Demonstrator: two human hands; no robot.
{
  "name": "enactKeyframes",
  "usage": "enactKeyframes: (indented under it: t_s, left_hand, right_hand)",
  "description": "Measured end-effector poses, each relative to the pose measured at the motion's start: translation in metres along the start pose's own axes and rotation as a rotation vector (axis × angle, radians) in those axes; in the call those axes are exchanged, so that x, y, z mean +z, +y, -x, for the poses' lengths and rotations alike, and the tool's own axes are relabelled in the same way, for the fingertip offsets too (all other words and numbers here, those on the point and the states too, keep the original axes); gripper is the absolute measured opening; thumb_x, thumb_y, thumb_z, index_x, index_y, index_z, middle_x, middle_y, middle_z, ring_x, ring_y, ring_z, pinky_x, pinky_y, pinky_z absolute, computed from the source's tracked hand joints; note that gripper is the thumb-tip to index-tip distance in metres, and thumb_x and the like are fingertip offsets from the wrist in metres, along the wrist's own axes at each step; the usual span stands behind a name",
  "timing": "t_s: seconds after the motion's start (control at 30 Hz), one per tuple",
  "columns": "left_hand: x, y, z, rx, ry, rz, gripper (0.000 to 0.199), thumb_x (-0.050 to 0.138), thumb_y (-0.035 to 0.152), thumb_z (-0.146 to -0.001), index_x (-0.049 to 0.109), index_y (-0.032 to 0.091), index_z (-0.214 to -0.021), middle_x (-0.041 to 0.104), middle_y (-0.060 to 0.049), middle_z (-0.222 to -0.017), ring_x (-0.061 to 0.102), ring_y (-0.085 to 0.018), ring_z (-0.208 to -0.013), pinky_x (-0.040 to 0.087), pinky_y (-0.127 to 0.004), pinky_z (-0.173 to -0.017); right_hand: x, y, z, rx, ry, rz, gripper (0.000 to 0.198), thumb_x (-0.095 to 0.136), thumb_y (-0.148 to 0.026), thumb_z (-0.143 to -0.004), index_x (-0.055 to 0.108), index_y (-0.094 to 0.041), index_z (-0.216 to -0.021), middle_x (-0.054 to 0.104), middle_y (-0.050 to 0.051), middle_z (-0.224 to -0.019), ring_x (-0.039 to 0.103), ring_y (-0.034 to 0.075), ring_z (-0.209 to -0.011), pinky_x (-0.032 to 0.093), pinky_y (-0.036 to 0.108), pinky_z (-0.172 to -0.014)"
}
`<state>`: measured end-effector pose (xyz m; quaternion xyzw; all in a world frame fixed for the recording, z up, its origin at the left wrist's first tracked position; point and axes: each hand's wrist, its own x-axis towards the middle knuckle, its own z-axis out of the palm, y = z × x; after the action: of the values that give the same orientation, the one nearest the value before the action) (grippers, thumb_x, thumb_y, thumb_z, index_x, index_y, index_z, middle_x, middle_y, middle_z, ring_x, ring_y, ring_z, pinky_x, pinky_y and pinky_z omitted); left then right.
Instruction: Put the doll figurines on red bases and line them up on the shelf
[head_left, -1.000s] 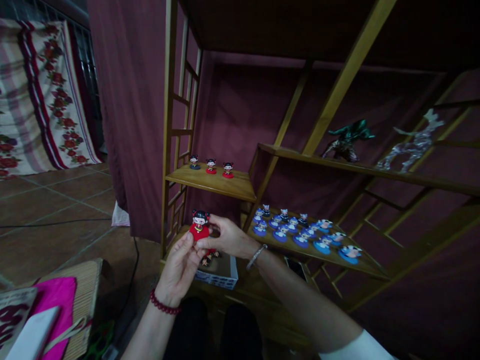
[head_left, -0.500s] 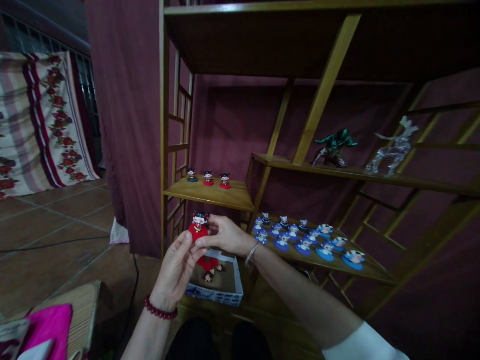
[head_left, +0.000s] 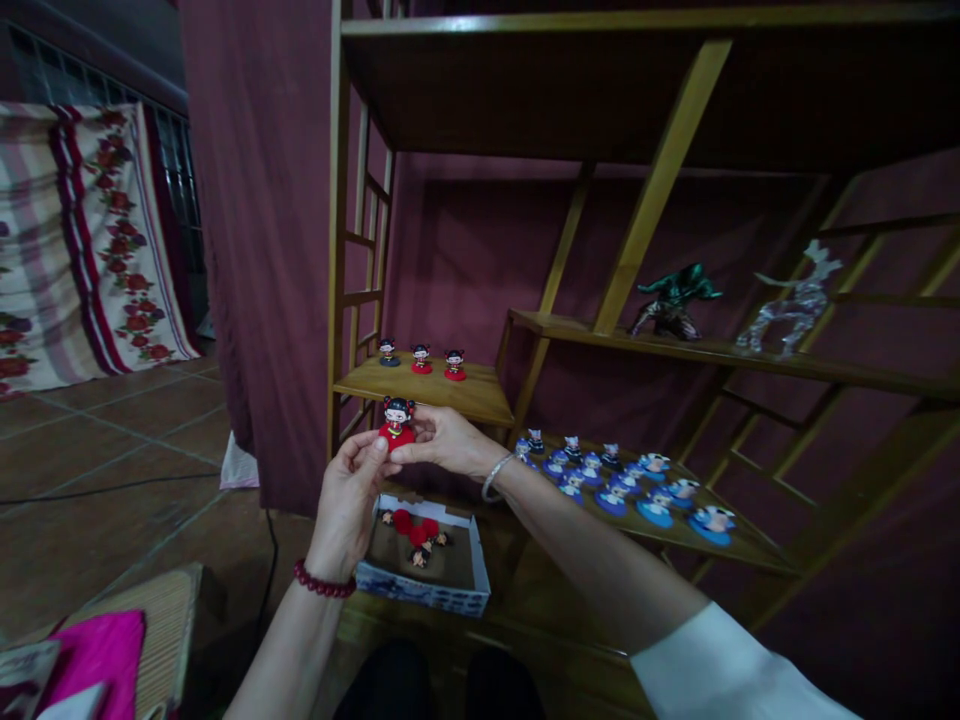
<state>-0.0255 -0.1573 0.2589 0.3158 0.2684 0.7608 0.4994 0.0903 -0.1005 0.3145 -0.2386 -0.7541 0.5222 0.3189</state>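
Both my hands hold one small figurine (head_left: 397, 424) with black hair buns and a red base, upright in front of the small shelf (head_left: 480, 396). My left hand (head_left: 349, 490) pinches the base from the left, thumb in front. From the right, my right hand (head_left: 450, 440) closes its fingers on the same base. Three similar figurines stand in a row on that shelf; the rightmost one (head_left: 454, 364) has a red base, the leftmost (head_left: 388, 352) a dark one. Below my hands, an open cardboard box (head_left: 424, 597) contains several more red-based figurines (head_left: 420, 535) lying down.
Several blue and purple figurines (head_left: 612, 495) crowd the lower right shelf (head_left: 757, 545). Above them stand a green figure (head_left: 677, 300) and a clear deer ornament (head_left: 787, 300). A wooden post (head_left: 339, 250) bounds the left side. A woven stool (head_left: 169, 640) holds a pink cloth (head_left: 97, 660).
Both hands have risen with the figurine, bringing it nearer the small shelf's front edge. More of the box below is uncovered. The view has shifted slightly.
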Motion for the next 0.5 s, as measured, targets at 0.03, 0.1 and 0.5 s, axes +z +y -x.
enactKeyframes:
  t_s: [0.03,0.1,0.5]
  left_hand:
    - [0.0,0.001,-0.002,0.018,0.009,-0.015,0.027,0.068,0.024,-0.062,0.056,0.013,-0.084,0.061,0.0,-0.074,0.056,-0.007,-0.061,0.045,-0.019,-0.06]
    - [-0.001,0.001,-0.006,0.055,0.007,-0.05,0.029,0.067,0.025,-0.063,0.055,0.014,-0.087,0.061,-0.001,-0.074,0.056,-0.007,-0.061,0.045,-0.02,-0.061]
    - [-0.001,0.009,-0.019,0.292,0.005,-0.305,0.027,0.06,0.03,-0.069,0.054,0.014,-0.09,0.059,-0.002,-0.08,0.053,-0.009,-0.063,0.044,-0.021,-0.06]
  right_hand:
    - [0.0,0.0,-0.002,0.003,0.001,-0.009,0.044,0.076,-0.027,-0.045,0.058,-0.013,-0.082,0.06,-0.001,-0.075,0.054,0.01,-0.069,0.044,0.027,-0.074]
    - [0.0,-0.001,-0.005,0.007,-0.005,-0.024,0.043,0.075,-0.026,-0.046,0.057,-0.012,-0.082,0.06,-0.001,-0.074,0.055,0.01,-0.068,0.044,0.028,-0.074]
    - [-0.002,-0.015,-0.019,-0.067,0.038,0.192,0.032,0.071,-0.026,-0.054,0.059,-0.012,-0.08,0.054,-0.005,-0.064,0.043,0.005,-0.056,0.037,0.02,-0.058]
